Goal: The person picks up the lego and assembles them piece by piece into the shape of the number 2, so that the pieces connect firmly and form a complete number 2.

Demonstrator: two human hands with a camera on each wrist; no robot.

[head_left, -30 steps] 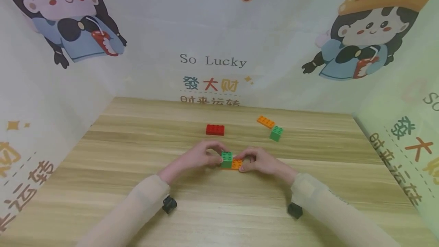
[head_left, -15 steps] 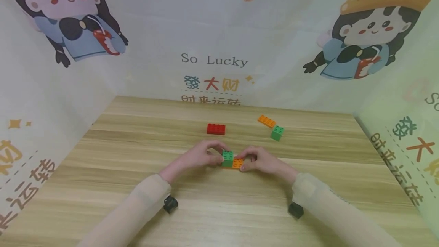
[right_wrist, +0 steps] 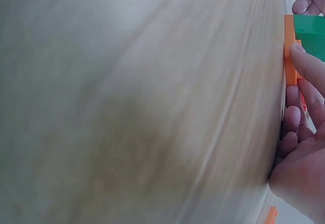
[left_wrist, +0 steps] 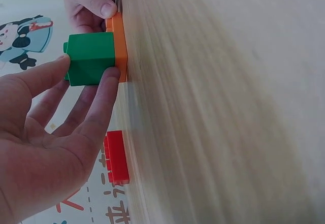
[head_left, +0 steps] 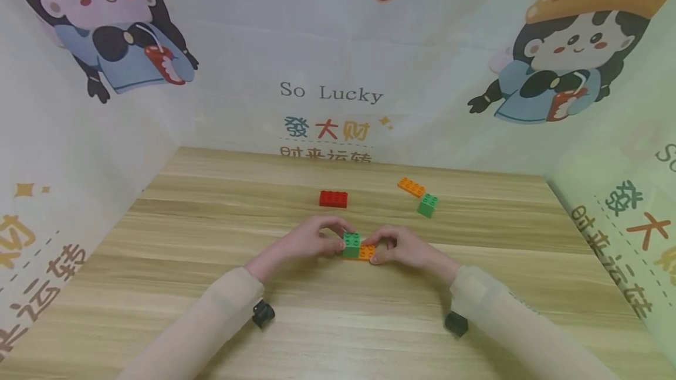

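A green building block (head_left: pixel 351 244) sits on the left half of a flat orange block (head_left: pixel 367 252) near the middle of the wooden table. My left hand (head_left: pixel 315 236) holds the green block from the left; in the left wrist view, the thumb is at its studded side and a fingertip lies by the seam with the orange block (left_wrist: pixel 120 51). On the other side, my right hand (head_left: pixel 404 246) pinches the orange block's free end. In the right wrist view, its thumb presses against the orange block's side (right_wrist: pixel 290 64), with other fingers curled behind.
Behind my left hand lies a red block (head_left: pixel 333 199). Farther right are a second green block (head_left: pixel 428 205) and a second flat orange block (head_left: pixel 411 186), close together. Printed cloth walls (head_left: pixel 237 75) border the table (head_left: pixel 338 321) at the back and sides.
Both hands stay on the joined blocks with almost no movement. The whole head view has shifted slightly; the other blocks lie where they were.
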